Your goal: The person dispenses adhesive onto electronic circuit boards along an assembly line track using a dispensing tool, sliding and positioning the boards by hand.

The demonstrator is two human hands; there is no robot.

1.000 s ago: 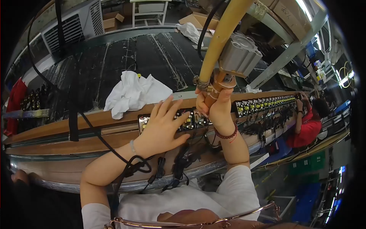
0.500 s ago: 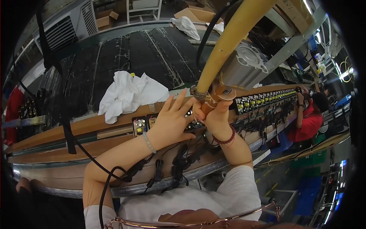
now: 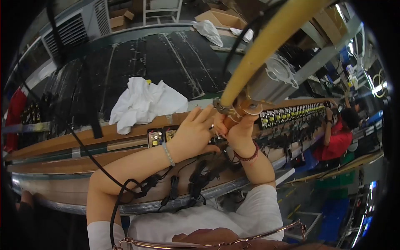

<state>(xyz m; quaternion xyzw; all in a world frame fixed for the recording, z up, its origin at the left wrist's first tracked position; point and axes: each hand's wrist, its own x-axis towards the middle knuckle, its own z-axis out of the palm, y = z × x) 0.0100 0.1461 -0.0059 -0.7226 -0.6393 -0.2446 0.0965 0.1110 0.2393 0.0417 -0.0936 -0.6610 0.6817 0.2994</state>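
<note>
My right hand (image 3: 237, 130) is wrapped round the lower end of a tool with a copper-coloured body and a grey metal cylinder (image 3: 275, 79). A thick yellow hose (image 3: 262, 52) runs up from the tool. Beside it, my left hand (image 3: 193, 135) rests over the row of small circuit boards, its fingers stretched out and nothing visible in them. Two boards (image 3: 155, 137) show to the left of that hand. The tool's tip and the boards beneath both hands are hidden. Black cables with plugs (image 3: 200, 179) lie on the near side.
A crumpled white cloth (image 3: 143, 104) lies beyond the boards on the black belt (image 3: 125, 66). A long row of boards (image 3: 291, 114) stretches right, toward a person in red (image 3: 338, 137). A black cable (image 3: 93, 160) crosses my left forearm.
My left hand has moved right along the boards, closer to my right hand, uncovering boards on its left. The grey cylinder and yellow hose have tilted further right.
</note>
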